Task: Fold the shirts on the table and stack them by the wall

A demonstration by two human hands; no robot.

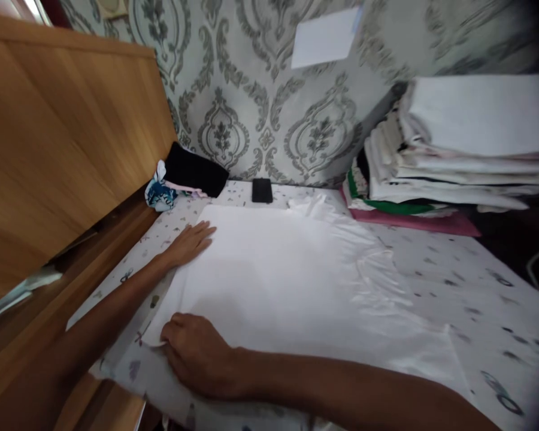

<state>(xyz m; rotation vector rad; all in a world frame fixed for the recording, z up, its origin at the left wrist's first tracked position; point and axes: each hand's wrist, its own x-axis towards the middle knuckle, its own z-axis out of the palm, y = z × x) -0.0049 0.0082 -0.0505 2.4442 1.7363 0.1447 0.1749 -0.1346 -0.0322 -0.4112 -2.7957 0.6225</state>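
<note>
A white shirt [269, 269] lies spread out sideways, with its hem at the left and its crumpled neck end at the right. My left hand [189, 243] rests flat on the far part of the hem edge, fingers stretched out. Nearer to me, my right hand [200, 353] is closed at the near hem corner, its fingers curled over the cloth edge. The middle of the shirt is fairly smooth, while wrinkles gather toward the right. My right forearm covers part of the shirt's near side.
A patterned white sheet [467, 299] lies underneath. A tall stack of folded clothes [449, 173] stands at the right. Black cloth [195, 170] and a bunched blue printed cloth [160, 194] lie back left, beside a wooden panel [72, 131]. A small black object [262, 190] sits by the wall.
</note>
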